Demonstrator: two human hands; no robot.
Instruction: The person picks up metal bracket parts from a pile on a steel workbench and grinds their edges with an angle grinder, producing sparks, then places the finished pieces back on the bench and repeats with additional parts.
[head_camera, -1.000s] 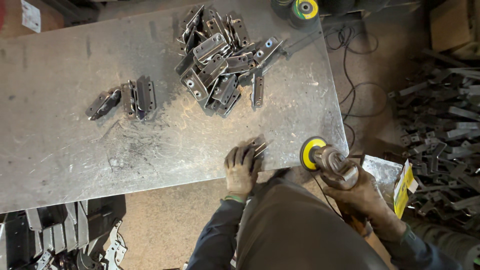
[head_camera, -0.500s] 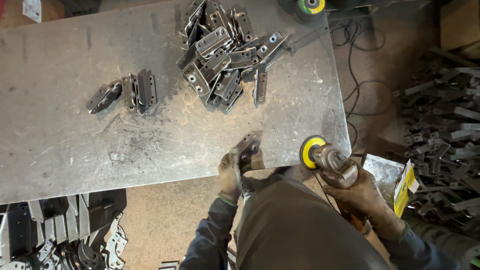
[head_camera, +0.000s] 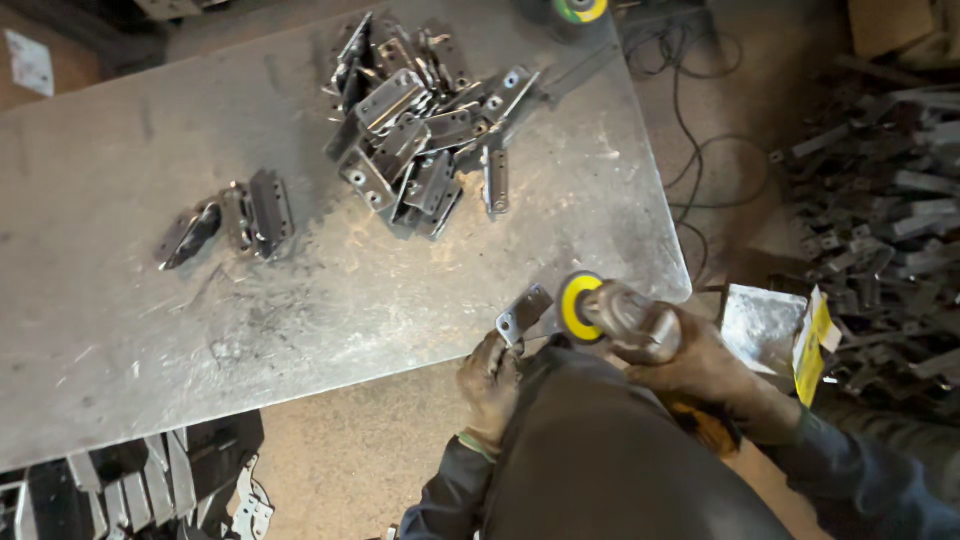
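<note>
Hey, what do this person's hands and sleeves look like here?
Both hands are grimy, smeared dark with workshop dirt; whether they are gloved cannot be told. The left hand shows a pale green cuff band above a dark blue sleeve. The right hand leads into a matching dark blue sleeve.

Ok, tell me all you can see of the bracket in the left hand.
The bracket is a small flat plate of grey, dull metal with round holes. The left hand pinches its lower end at the table edge, so it tilts up to the right. Its upper end lies beside the grinder's yellow disc; contact cannot be told.
</note>
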